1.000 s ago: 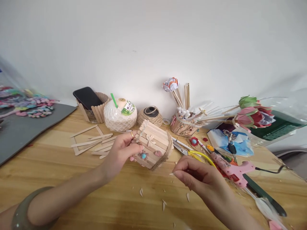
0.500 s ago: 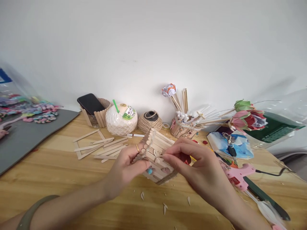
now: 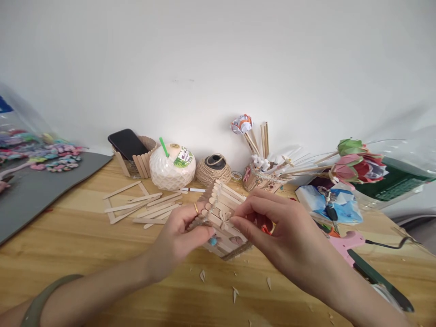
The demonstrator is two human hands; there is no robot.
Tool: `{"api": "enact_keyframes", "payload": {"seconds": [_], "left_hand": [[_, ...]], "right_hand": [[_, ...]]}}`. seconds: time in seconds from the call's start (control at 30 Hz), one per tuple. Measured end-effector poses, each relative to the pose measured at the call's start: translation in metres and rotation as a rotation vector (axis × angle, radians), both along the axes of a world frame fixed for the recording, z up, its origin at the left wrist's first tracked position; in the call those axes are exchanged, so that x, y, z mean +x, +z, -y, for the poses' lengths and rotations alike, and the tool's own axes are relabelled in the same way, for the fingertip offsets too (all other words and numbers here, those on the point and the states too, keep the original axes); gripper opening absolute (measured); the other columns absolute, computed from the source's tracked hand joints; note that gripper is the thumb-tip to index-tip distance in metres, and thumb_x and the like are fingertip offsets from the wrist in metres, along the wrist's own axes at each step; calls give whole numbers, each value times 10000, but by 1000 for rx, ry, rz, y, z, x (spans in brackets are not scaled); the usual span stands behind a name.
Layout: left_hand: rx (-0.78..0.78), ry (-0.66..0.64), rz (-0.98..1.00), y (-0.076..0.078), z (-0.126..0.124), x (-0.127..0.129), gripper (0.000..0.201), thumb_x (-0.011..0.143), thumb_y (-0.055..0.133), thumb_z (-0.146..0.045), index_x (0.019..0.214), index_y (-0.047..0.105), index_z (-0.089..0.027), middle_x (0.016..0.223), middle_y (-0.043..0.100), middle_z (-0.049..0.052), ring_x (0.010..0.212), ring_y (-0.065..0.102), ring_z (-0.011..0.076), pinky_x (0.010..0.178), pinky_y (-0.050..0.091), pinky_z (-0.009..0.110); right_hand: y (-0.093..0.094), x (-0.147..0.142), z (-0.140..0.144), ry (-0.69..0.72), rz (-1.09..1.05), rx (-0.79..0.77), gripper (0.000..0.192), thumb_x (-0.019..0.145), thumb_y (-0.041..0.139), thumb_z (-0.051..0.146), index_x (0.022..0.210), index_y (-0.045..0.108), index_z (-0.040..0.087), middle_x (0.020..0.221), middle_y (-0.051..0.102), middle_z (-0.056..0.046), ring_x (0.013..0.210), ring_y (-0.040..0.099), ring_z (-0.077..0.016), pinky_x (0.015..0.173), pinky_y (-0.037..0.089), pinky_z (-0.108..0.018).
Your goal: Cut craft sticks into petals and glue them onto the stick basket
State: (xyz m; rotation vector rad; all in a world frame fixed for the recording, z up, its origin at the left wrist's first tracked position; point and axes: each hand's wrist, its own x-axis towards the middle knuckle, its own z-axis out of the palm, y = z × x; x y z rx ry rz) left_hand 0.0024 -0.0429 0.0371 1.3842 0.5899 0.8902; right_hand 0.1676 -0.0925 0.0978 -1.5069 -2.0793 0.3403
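Note:
A small box built of popsicle sticks [image 3: 225,213] is tilted above the wooden table, decorated with a stick flower, a blue bead and twine along its lower edge. My left hand [image 3: 180,238] grips its left end, a ring on one finger and a green bangle on that wrist. My right hand [image 3: 275,236] pinches at the stick flower on the box's face with thumb and forefinger and covers the box's right side.
Loose popsicle sticks [image 3: 143,206] lie at the left. Behind stand a white coconut-shaped cup [image 3: 172,169], a twine spool [image 3: 214,170], a stick holder with a phone [image 3: 127,144] and a decorated stick pot [image 3: 262,178]. A pink glue gun [image 3: 350,243], paper flowers [image 3: 356,163] and a grey mat [image 3: 30,190] flank them.
My right hand came up from the table to the box's face and now pinches at the stick flower. The left hand keeps holding the box, which moved slightly nearer.

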Motion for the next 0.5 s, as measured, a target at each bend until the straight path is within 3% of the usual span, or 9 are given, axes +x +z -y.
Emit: {"api": "enact_keyframes", "payload": {"seconds": [0.3, 0.5], "left_hand": [[-9, -16, 30, 0, 1, -1, 104, 693, 533, -135, 597, 537, -176, 547, 431, -50, 518, 362, 95, 498, 313, 216], [-53, -22, 57, -1, 1, -2, 81, 690, 552, -153, 612, 559, -172, 557, 466, -41, 524, 396, 102, 504, 333, 220]], "right_hand": [[4, -1, -3, 2, 76, 28, 169, 803, 559, 108, 648, 558, 176, 680, 547, 17, 576, 493, -105, 503, 345, -231], [2, 3, 2, 18, -118, 35, 152, 844, 557, 146, 699, 562, 193, 686, 547, 25, 610, 514, -110, 536, 393, -230]]}}
